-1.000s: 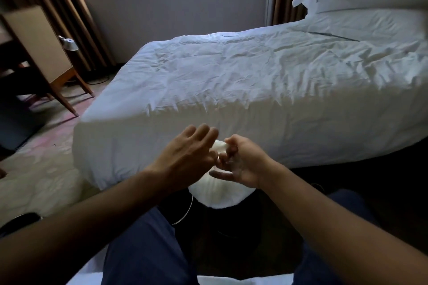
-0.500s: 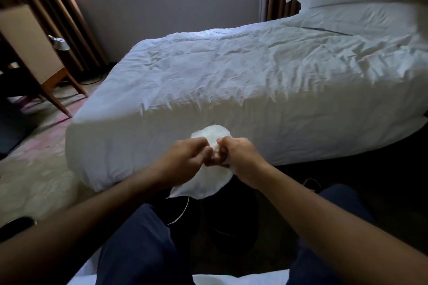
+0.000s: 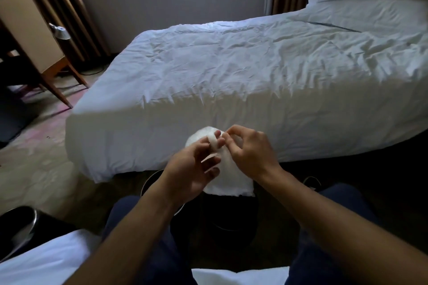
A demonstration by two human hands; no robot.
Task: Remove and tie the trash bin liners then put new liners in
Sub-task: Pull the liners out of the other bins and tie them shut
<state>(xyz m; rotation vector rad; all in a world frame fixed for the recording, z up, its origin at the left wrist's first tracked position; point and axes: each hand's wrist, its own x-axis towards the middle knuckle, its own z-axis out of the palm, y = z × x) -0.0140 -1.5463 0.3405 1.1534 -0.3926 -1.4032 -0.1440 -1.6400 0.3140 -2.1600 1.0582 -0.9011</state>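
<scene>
White and faintly translucent, the liner (image 3: 231, 180) is a flat, folded film with a straight bottom edge, held in the air. There is one liner and two hands. The left hand (image 3: 190, 173) pinches its upper part between thumb and forefinger, the other fingers loosely spread. The right hand (image 3: 251, 152) pinches the top edge with curled fingers, just beside the left fingertips. Below the fingers, one dark bin (image 3: 148, 180) with a metal rim stands on the mottled floor (image 3: 34, 169). Beyond the fingers lies one bed (image 3: 254, 76) under a creased white cover, with brown curtains (image 3: 69, 7) behind.
</scene>
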